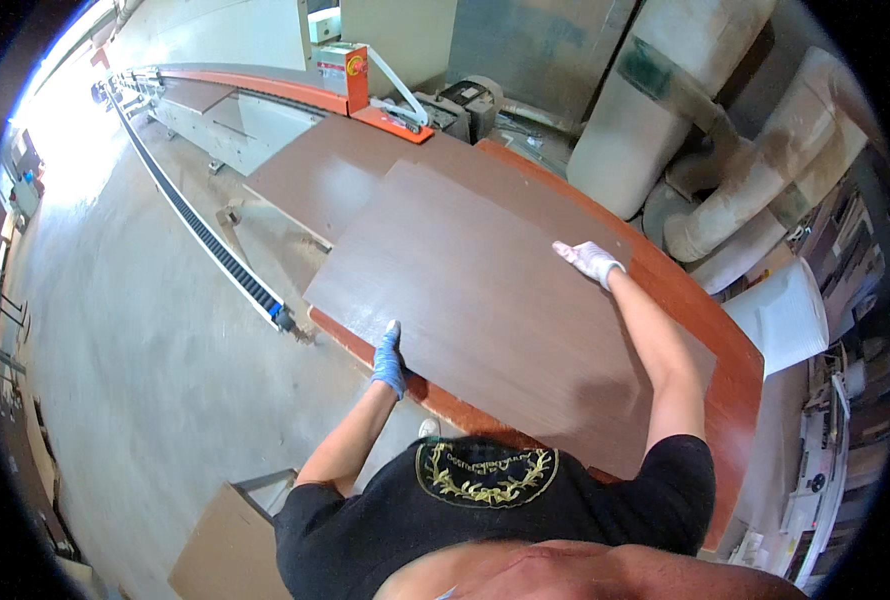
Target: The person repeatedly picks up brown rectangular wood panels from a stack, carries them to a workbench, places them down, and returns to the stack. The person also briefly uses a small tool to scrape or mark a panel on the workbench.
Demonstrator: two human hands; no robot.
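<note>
Here, we have 1 brown panel mid-frame over the tabletop, its long axis running upper left to lower right; our right hand is unclenched; at the lower-left edge, our left hand's grip we cannot tell.

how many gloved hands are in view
2: the blue-gloved left hand at the brown panel's near edge, and the pale-gloved right hand by its far edge.
</note>
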